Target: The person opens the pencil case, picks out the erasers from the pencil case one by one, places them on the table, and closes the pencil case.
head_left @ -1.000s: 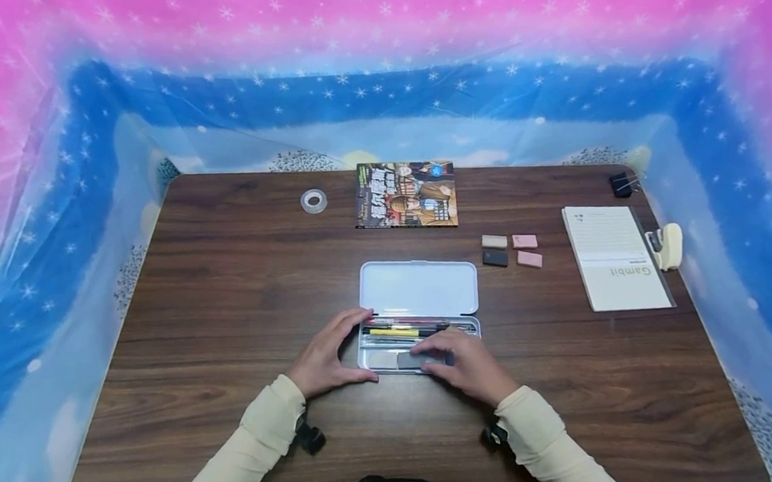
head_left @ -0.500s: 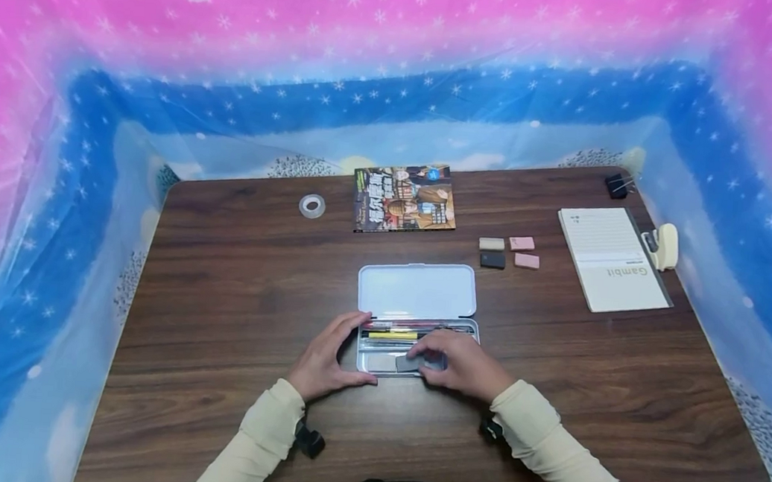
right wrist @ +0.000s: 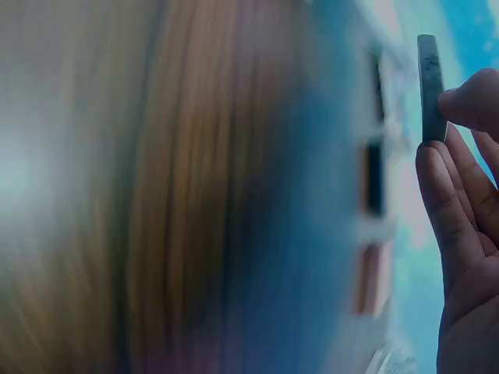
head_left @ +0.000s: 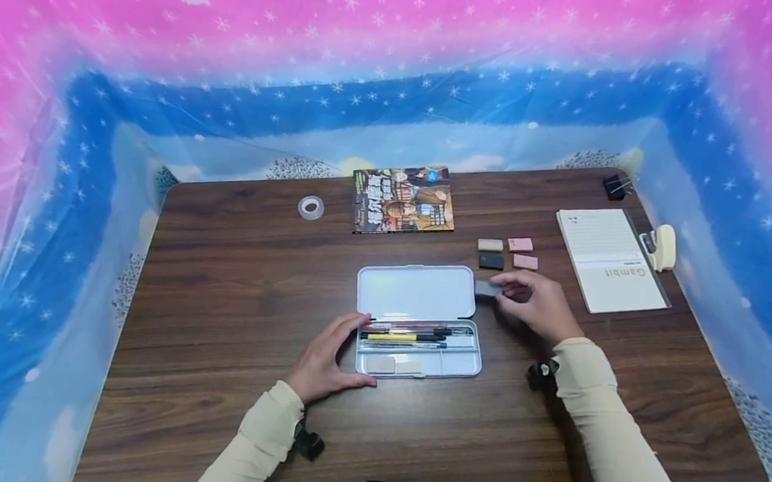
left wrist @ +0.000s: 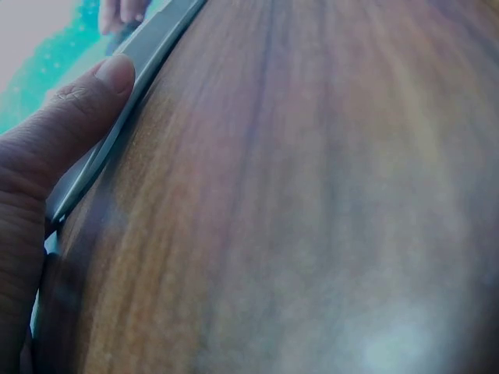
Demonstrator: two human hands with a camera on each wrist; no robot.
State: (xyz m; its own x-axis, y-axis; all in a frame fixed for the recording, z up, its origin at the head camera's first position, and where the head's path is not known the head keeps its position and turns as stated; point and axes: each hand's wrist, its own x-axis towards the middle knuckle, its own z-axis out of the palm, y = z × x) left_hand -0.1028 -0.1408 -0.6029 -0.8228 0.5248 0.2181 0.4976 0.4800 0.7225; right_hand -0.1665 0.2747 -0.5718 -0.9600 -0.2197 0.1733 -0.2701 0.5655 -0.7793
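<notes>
A white pencil case (head_left: pixel 461 362) lies with its lid (head_left: pixel 416 292) tilted back. Pens and a yellow-and-black pen (head_left: pixel 393 337) fill its rear section; two pale erasers (head_left: pixel 380 364) sit at the left of the front section. My left hand (head_left: pixel 327 360) holds the case's left end, thumb at the front edge and fingers at the back corner. In the left wrist view, the thumb (left wrist: pixel 97 97) presses on the case's rim. My right hand (head_left: pixel 539 304) pinches a flat grey eraser (head_left: pixel 486 288) beside the lid's right edge. The right wrist view shows this eraser (right wrist: pixel 431 86) between thumb and fingers.
Beyond my right hand are a beige eraser (head_left: pixel 490 244), a black eraser (head_left: pixel 491 262) and two pink erasers (head_left: pixel 526 262). An upturned notebook (head_left: pixel 613 261), stapler (head_left: pixel 662 248) and black binder clip (head_left: pixel 614 187) lie right. A comic book (head_left: pixel 402 199) and tape roll (head_left: pixel 311 207) lie at the back.
My right hand has lifted the grey eraser out of the pencil case's front section and moved right and away from me with it. My left hand stays on the case.
</notes>
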